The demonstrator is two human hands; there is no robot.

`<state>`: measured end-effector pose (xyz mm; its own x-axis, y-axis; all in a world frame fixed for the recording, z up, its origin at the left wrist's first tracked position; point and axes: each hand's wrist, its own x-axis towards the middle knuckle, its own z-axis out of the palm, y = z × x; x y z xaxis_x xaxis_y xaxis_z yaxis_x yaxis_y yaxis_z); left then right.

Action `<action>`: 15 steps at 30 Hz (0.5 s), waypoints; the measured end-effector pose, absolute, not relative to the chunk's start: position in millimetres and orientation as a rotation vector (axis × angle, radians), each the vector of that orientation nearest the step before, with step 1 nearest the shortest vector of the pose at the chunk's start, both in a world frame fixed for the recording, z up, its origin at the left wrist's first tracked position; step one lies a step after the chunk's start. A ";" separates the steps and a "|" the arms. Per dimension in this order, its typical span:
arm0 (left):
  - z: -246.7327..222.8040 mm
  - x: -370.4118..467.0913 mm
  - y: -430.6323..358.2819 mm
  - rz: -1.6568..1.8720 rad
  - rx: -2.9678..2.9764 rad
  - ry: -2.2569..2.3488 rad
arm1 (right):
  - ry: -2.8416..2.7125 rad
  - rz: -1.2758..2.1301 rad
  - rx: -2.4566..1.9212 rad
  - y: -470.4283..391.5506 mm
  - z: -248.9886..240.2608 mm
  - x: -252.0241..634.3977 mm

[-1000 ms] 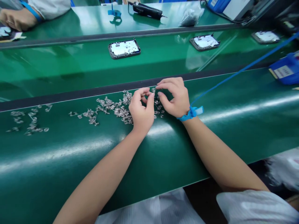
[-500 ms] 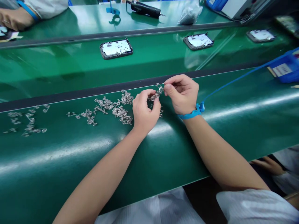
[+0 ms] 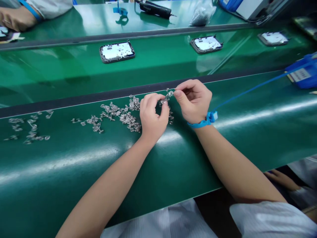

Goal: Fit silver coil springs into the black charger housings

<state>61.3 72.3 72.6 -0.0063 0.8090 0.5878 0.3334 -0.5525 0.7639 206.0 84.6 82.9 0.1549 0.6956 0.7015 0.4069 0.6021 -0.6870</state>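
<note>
My left hand [image 3: 153, 114] is closed in a pinch on a small tangle of metal springs [image 3: 163, 101], coiled wire pieces, just above the green bench. At the right edge of that tangle, my right hand [image 3: 194, 100] pinches with thumb and index finger at a coiled spring [image 3: 170, 94]. A blue strap [image 3: 204, 122] with a cord circles my right wrist. Left of my left hand lies a loose pile of the same springs [image 3: 127, 117]. Smaller scattered springs [image 3: 32, 132] lie farther left. A few more show below my fingertips, partly hidden.
Beyond a dark rail, a green conveyor carries several device housings with white boards [image 3: 117, 52]. An electric screwdriver [image 3: 155, 9] and a clear plastic bag [image 3: 202, 15] lie behind it. A blue bin [image 3: 302, 71] stands at right. A co-worker's hand [image 3: 17, 19] is at upper left.
The housings on the conveyor have shifted to the left. My hands stay in nearly the same place, with the right-hand fingers still at the tangle's edge.
</note>
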 end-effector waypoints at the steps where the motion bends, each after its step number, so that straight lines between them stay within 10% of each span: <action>1: 72.7 61.1 72.0 1.573 1.887 1.169 | -1.468 0.268 -0.986 84.3 82.6 205.8; 15: 65.6 64.5 75.5 1.532 1.706 1.124 | -1.823 0.031 -1.005 74.5 90.7 202.2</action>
